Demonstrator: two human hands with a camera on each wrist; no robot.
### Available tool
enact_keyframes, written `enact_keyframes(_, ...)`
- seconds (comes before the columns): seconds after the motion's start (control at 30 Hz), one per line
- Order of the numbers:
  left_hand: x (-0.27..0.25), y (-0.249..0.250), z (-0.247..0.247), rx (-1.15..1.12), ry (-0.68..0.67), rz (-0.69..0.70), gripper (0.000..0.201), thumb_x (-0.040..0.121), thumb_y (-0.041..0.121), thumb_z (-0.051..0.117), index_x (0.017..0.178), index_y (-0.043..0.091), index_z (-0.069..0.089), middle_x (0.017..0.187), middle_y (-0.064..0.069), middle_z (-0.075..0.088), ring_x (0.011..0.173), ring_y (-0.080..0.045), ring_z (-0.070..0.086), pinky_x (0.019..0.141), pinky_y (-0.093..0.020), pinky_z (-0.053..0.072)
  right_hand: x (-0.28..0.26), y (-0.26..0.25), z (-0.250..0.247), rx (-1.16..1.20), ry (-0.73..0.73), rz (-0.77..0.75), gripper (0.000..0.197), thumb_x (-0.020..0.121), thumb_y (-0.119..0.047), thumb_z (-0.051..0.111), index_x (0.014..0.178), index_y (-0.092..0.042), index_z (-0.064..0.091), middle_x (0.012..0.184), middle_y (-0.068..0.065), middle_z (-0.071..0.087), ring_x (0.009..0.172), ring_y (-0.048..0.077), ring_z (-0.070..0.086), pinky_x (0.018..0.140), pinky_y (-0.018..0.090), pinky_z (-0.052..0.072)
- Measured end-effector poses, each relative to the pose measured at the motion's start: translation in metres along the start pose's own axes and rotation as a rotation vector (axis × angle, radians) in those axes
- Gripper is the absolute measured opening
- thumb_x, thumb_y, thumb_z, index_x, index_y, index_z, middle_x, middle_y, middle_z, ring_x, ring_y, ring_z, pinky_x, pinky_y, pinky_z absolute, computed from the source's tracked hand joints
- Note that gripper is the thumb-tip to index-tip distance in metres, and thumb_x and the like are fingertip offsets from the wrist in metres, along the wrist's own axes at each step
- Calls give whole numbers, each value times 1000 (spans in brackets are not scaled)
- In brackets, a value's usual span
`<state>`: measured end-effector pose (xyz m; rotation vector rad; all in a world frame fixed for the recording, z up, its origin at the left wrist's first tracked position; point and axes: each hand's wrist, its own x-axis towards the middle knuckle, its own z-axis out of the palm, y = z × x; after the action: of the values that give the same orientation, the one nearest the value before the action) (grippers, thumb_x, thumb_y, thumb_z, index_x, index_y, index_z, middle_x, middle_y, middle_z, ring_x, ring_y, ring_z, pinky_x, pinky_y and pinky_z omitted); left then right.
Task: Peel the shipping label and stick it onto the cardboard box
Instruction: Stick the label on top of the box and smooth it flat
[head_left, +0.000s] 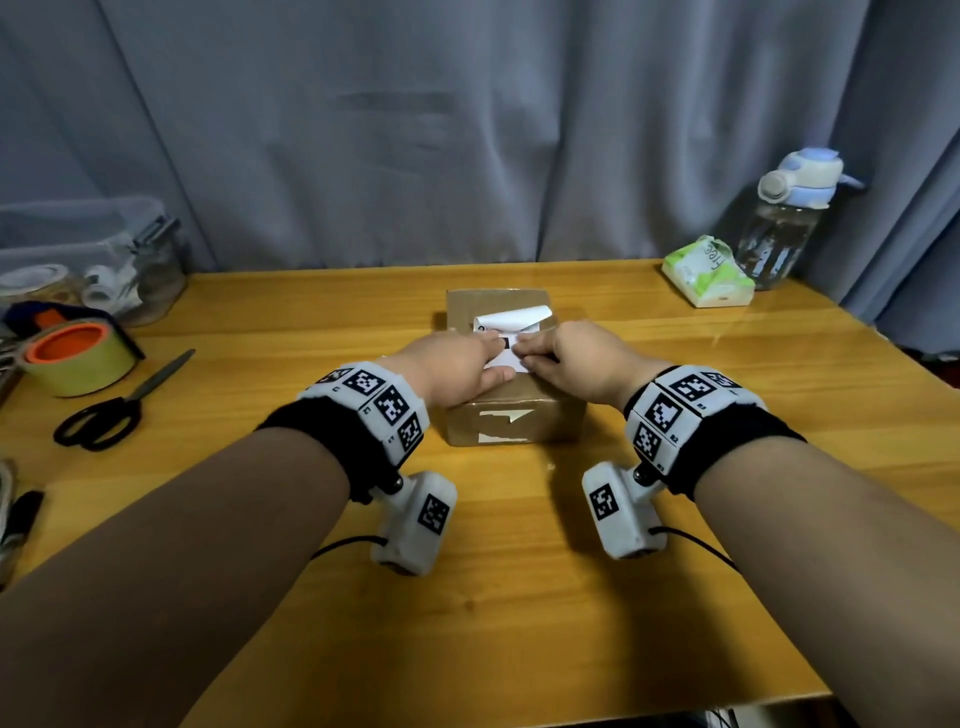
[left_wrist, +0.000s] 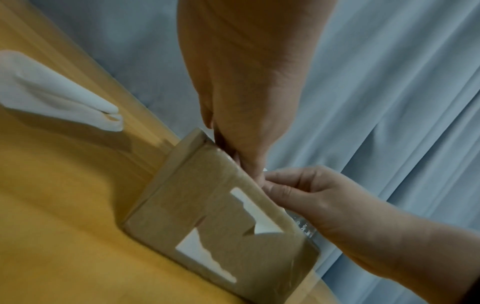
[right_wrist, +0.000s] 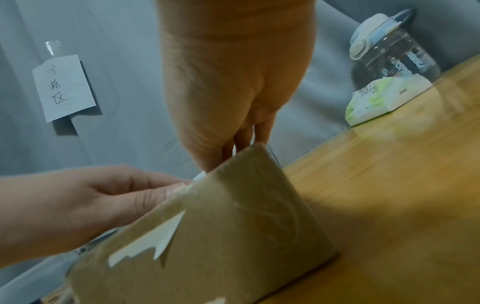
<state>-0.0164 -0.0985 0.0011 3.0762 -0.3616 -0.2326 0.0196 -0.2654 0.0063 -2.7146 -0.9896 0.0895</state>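
Found cardboard box standing on table, directly under both grips. Noted torn white remnants of old paper on its near face, below the grips; no print on them.

Found right hand with fingers curled, grip pinching the right edge of shipping label on the box top. Found left hand laid over the label's near-left part, thumb along its near edge; cannot tell whether that grip pinches or merely presses.

Noted label lying on the top face, far edge beyond the grips curled up and not yet stuck.

Judged step in hand: laying and pressing down. Recommend anchoring the near edge first, then smoothing away from the grips toward the curl in one sweep, keeping the edges square to the box, to avoid creases and trapped air.

Saw black print on the label between the grips; too small to read. Read "free" on green-and-white tissue pack, well beyond and right of the right grip. Saw handwritten note taped to the curtain, farthest off; read last character as "区", rest unclear.
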Motion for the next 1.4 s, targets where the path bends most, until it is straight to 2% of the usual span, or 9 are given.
enact_keyframes(0.27,10,-8,-19,19,-167,23,71,91,55,34,149,16,18,159,-5,14,147,-22,15,118,-40,8,22,-1,-5,-10,-144,58,39,95,-25,43,133,-20,50,138,6,54,126,27,48,107,35,37)
enact_keyframes(0.5,25,-16,-30,33,-319,-26,94,83,67,38,149,15,-4,160,-2,-5,148,-17,-3,120,-46,-4,40,2,-8,-35,-196,78,44,97,-28,39,140,-20,39,147,4,43,131,24,44,106,28,35)
enact_keyframes(0.63,32,-16,-34,73,-357,-36,103,78,70,41,148,15,-11,160,1,-11,147,-16,-11,119,-48,-8,51,7,-7,-42,-218,64,46,98,-27,39,143,-18,34,155,0,27,140,21,33,115,30,26)
enact_keyframes(0.77,38,-18,-36,109,-399,-84,110,72,77,41,147,21,-18,158,7,-20,145,-18,-19,116,-55,-11,58,12,-4,-36,-241,84,49,99,-28,35,146,-21,25,158,-3,14,146,20,16,120,46,8)
enact_keyframes(0.87,41,-20,-34,105,-413,-125,116,66,81,42,145,26,-23,154,11,-27,144,-22,-24,114,-59,-12,60,12,0,-70,-271,136,51,100,-36,27,148,-28,13,159,-8,1,147,21,-1,114,58,-8)
enact_keyframes(1.0,44,-24,-31,88,-408,-140,125,53,88,38,144,29,-25,153,11,-30,143,-24,-26,111,-63,-15,58,11,8,-60,-261,225,56,97,-50,19,147,-36,1,158,-15,-8,146,19,-13,109,62,-19)
enact_keyframes(1.13,40,-34,-30,68,-391,-156,133,39,91,31,145,30,-21,155,11,-26,144,-25,-24,109,-65,-17,55,22,5,-176,-258,273,79,82,-75,11,147,-33,-6,158,-13,-11,146,22,-10,110,61,-19)
enact_keyframes(1.3,40,-42,-29,95,-151,-183,119,55,91,12,150,19,3,160,0,-4,146,-21,-17,111,-59,-19,54,29,-10,-227,-261,296,84,81,-76,8,148,-27,-6,158,-7,-12,146,21,-12,110,58,-21)
enact_keyframes(1.4,42,-25,-19,20,-80,-47,97,75,79,21,150,21,0,160,0,-5,147,-16,-12,113,-56,-18,59,14,-4,-74,-206,175,67,92,-60,7,148,-26,-5,159,-6,-10,146,16,-10,112,55,-20)
